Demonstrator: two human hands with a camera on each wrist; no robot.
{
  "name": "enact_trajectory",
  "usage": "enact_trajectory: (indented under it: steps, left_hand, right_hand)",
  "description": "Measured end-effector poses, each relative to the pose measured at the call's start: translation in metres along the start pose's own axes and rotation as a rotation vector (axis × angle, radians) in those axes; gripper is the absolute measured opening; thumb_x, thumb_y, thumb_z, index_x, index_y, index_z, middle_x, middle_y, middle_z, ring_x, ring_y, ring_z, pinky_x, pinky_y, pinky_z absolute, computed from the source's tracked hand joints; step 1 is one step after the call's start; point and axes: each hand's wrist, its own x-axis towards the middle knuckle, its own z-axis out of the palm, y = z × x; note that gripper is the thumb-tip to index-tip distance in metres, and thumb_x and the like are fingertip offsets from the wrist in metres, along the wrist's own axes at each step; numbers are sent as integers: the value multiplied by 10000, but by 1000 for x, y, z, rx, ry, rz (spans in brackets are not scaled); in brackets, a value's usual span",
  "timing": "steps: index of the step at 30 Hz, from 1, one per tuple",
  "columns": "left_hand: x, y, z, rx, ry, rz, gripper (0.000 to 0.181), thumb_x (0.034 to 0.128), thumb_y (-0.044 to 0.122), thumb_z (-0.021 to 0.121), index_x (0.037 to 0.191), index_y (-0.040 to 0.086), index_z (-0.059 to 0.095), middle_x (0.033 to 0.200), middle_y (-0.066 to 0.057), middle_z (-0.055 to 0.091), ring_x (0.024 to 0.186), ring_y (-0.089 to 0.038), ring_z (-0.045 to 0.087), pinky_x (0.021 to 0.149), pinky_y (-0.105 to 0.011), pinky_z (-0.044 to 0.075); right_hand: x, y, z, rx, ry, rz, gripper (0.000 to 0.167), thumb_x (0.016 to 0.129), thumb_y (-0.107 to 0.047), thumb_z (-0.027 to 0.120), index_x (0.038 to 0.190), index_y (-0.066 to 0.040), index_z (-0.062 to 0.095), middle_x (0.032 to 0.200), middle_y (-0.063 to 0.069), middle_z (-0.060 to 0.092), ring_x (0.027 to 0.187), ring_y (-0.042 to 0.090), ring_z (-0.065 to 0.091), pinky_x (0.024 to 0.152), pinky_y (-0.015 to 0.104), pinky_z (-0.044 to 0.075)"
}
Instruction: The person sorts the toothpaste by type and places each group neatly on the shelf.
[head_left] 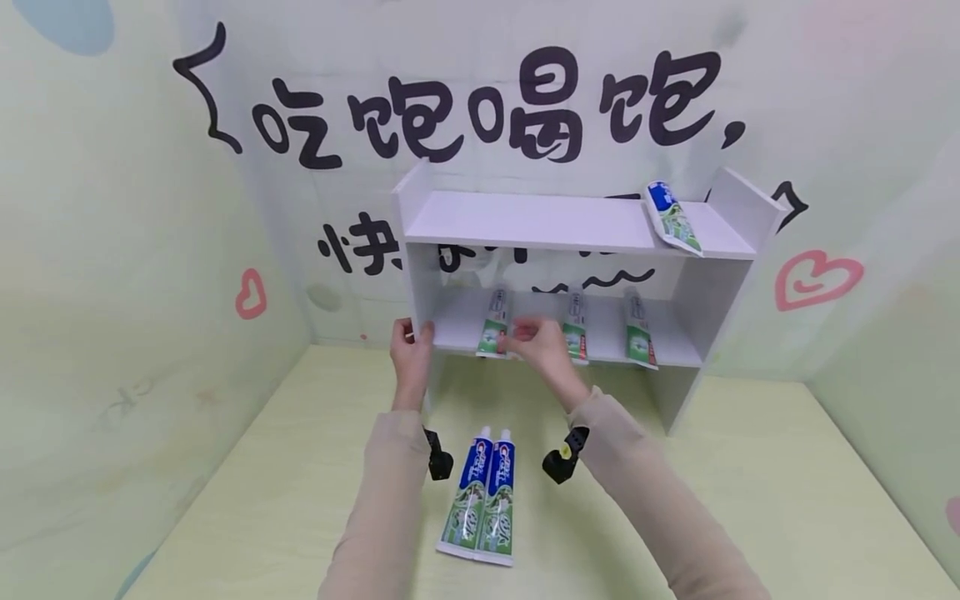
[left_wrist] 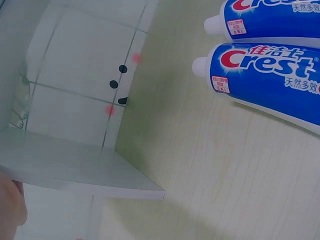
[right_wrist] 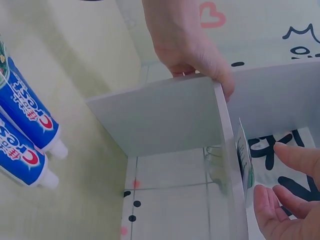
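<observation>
My left hand point(head_left: 412, 358) grips the left side panel of a white two-tier shelf unit point(head_left: 517, 218). In the right wrist view its thumb lies over the panel's edge. My right hand point(head_left: 542, 346) is at the lower shelf, just right of the leftmost toothpaste tube point(head_left: 493, 325). The right wrist view shows that hand's thumb and fingers point(right_wrist: 280, 215) parted beside the tube point(right_wrist: 245, 155), holding nothing. Two more tubes lie to the right on that shelf, a middle one point(head_left: 575, 321) and a right one point(head_left: 639, 329), caps toward the back.
Another toothpaste tube point(head_left: 672, 218) lies tilted on the top shelf, at its right. Two blue and green Crest tubes point(head_left: 467, 500) lie side by side on the pale table point(head_left: 300, 500) before the unit. Behind stands a wall point(head_left: 495, 25) with black lettering.
</observation>
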Motion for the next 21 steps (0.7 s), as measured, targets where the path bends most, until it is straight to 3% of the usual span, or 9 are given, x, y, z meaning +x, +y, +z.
enact_trajectory:
  steps: [12,21]
  left_hand:
    - [-1,0,0,34,9,42,261,872,200,538,1066,41,468,980,-29,457,822,-143,423,670,-265,382]
    - [0,-1,0,45,-5,21,267,878,209,535,1085,54,468,1015,-36,466,847,-150,435,690,-276,396]
  right_hand:
    - [-30,25,3,168,31,27,438,757,-131,712,1149,4,570,1102,181,611,987,257,584,863,315,493]
    - [-51,56,15,175,20,85,472,749,-182,727,1158,-6,569,1114,172,604,995,239,580,864,317,493]
